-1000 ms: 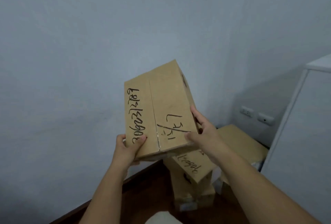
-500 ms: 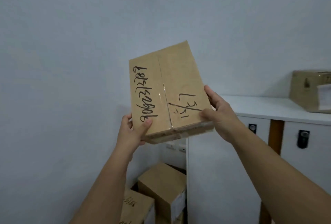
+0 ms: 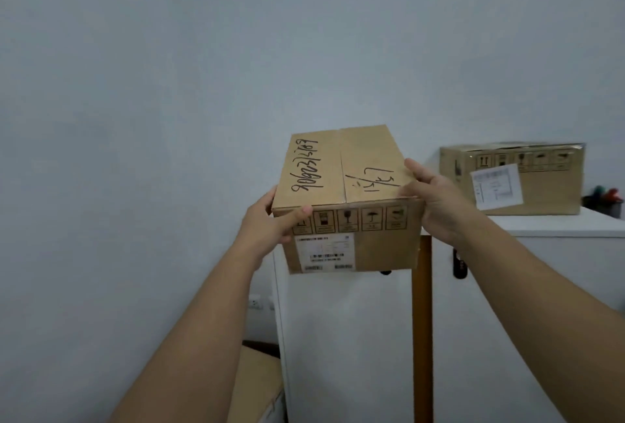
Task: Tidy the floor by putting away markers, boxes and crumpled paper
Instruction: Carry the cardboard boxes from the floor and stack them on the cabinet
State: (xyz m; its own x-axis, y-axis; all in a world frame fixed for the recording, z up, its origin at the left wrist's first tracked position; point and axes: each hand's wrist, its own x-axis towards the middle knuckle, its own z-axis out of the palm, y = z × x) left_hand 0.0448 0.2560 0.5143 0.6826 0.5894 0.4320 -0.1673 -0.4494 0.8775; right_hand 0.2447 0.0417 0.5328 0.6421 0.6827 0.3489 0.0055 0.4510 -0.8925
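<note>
- Two hands carry the load: your left hand [image 3: 270,223] clamps the near left corner of the cardboard box [image 3: 348,199], thumb across its front, while your right hand [image 3: 436,201] presses the right edge, fingers on top.
- You hold the box in the air at the height of the white cabinet [image 3: 355,338], over its left end, not yet resting on it.
- Tilt the far edge down and land it on the cabinet top [image 3: 558,223] first, then slide it in level.
- Keep it well apart from the second box [image 3: 541,186] standing at the back of the top and the cup of markers [image 3: 603,201] at the right edge.
- Let go only when the base sits flat.
</note>
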